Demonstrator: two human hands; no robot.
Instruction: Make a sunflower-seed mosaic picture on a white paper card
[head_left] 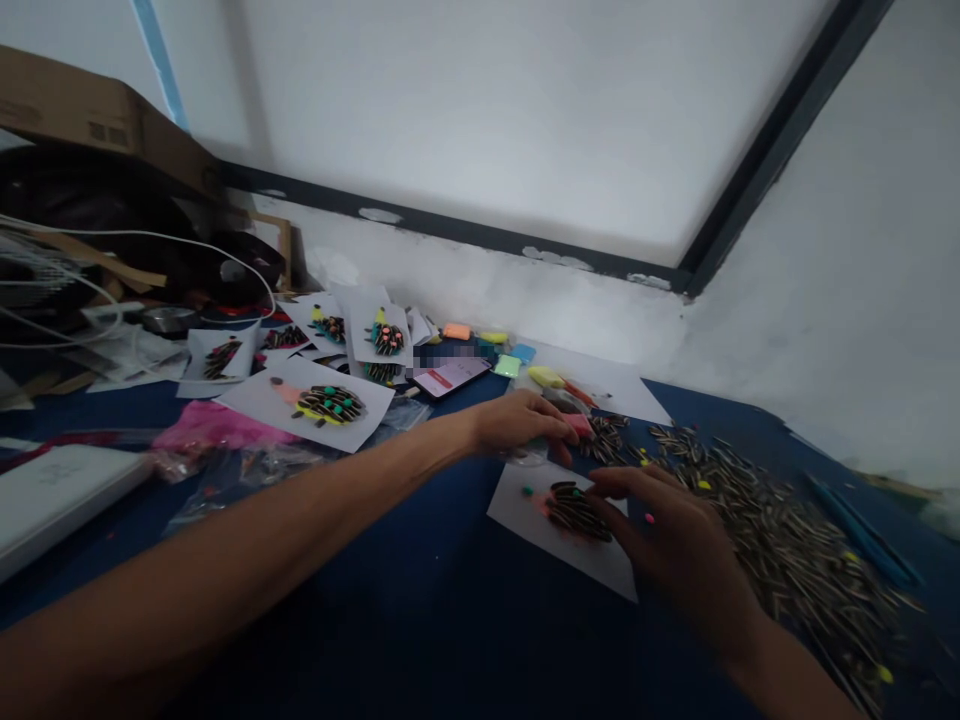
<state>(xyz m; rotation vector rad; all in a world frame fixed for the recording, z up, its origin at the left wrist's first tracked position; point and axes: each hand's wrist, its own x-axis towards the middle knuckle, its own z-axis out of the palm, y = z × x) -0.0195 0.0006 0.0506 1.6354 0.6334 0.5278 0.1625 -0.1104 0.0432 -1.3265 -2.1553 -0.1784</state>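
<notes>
Over the middle of the table, my left hand (521, 422) is stretched out with its fingers curled downward. Its fingertips are next to a red block of what looks like clay (579, 425) and above a clear plastic bag; anything between them is hidden. My right hand (671, 525) has thumb and index tips close together at the right side of a seed cluster (576, 512). Whether a small piece is pinched there does not show. Striped seeds, pink clay and small green dots form a hedgehog-like figure on a white paper card (517, 508).
Loose striped seeds (780, 530) spread across the right of the blue table. A finished-looking hedgehog card (330, 400) lies left, with several others behind it. A phone (451, 376), coloured clay packets (508, 366), a pink bag (217, 428) and a white box (67, 490) lie around.
</notes>
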